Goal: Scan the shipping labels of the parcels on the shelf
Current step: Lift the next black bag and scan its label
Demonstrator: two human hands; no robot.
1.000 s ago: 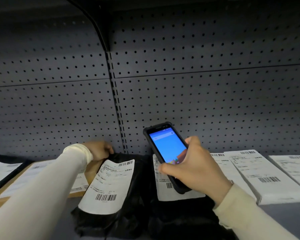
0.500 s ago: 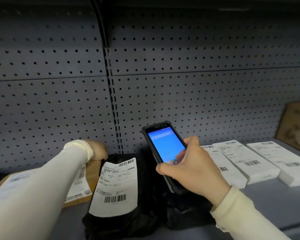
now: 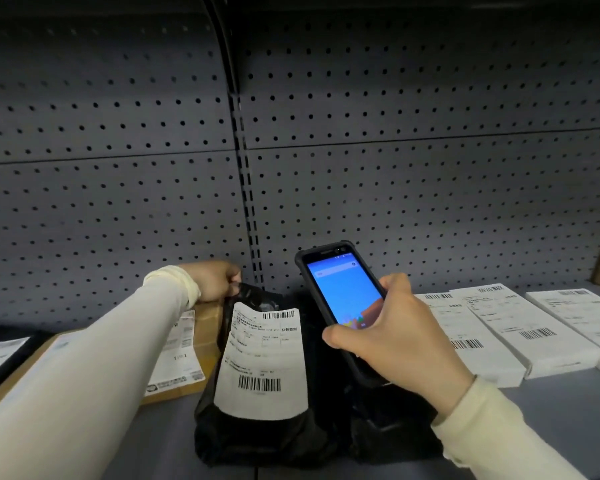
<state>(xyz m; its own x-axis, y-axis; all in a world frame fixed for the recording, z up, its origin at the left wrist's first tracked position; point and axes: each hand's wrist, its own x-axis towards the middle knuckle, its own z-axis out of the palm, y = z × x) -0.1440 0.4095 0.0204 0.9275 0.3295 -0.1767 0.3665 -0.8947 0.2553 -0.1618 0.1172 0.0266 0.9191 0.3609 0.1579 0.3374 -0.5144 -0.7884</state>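
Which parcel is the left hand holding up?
Find the slotted upright in the pegboard back wall. Below it, the left hand pinches the top of a black poly bag. Unlike the flat cardboard box and white boxes beside it, it stands tilted up.

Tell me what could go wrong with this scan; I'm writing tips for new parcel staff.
1. The left hand pinches only the top edge of the black poly bag; the limp bag could slip or sag, curling its shipping label.
2. The handheld scanner in the right hand hangs over a second black bag, so it might read the wrong parcel.
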